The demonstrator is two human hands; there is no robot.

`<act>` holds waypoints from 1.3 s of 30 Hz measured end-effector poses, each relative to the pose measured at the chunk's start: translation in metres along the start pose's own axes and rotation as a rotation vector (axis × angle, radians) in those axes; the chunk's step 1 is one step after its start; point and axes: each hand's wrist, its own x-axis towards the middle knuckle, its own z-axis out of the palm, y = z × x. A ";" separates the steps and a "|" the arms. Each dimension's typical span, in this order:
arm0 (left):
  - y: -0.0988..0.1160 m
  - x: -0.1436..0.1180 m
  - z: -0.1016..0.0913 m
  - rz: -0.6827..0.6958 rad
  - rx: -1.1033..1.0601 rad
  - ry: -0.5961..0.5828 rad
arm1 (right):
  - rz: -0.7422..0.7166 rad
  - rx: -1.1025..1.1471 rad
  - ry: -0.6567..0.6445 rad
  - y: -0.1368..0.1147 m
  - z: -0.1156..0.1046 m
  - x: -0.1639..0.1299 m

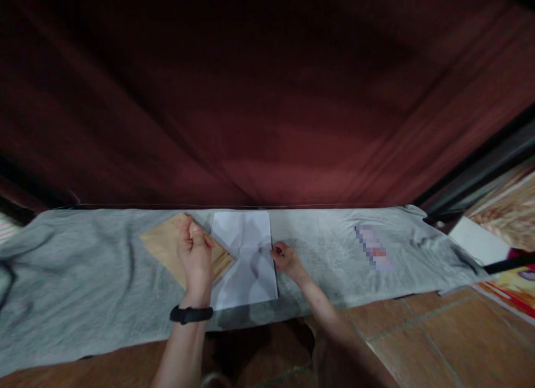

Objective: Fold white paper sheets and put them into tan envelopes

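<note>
While the white paper [246, 232] lies flat near the middle of the grey cloth [92, 271], taken here as the centre of the clock, the right hand [287, 260] sits at its three o'clock edge. That hand's fingers are curled and drawn close together at the margin; I cannot tell whether they pinch it.

At nine o'clock is the brown envelope [163, 240], set askew like a diamond, its right-hand corner overlapping the white paper's left side. The left hand [195, 251], with a black wristband [191, 315] below it, is over the envelope, its fingers bent inward with a narrow gap; whether they grip anything cannot be told.

Farther out toward three o'clock, well apart from the right hand, a pixelated item [374, 247] rests on the cloth, its details unreadable. Dark red fabric [267, 126] fills twelve o'clock, and floor tiles [434, 326] show toward four o'clock.
</note>
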 end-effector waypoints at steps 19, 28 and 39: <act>0.007 0.017 0.004 -0.196 -0.255 0.074 | 0.133 -0.144 0.168 -0.039 0.015 0.037; 0.010 0.021 0.002 -0.310 -0.342 0.111 | 0.146 -0.035 0.112 -0.039 0.010 0.040; 0.005 0.024 0.002 -0.330 -0.344 0.065 | 0.053 -0.037 0.169 -0.037 0.007 0.036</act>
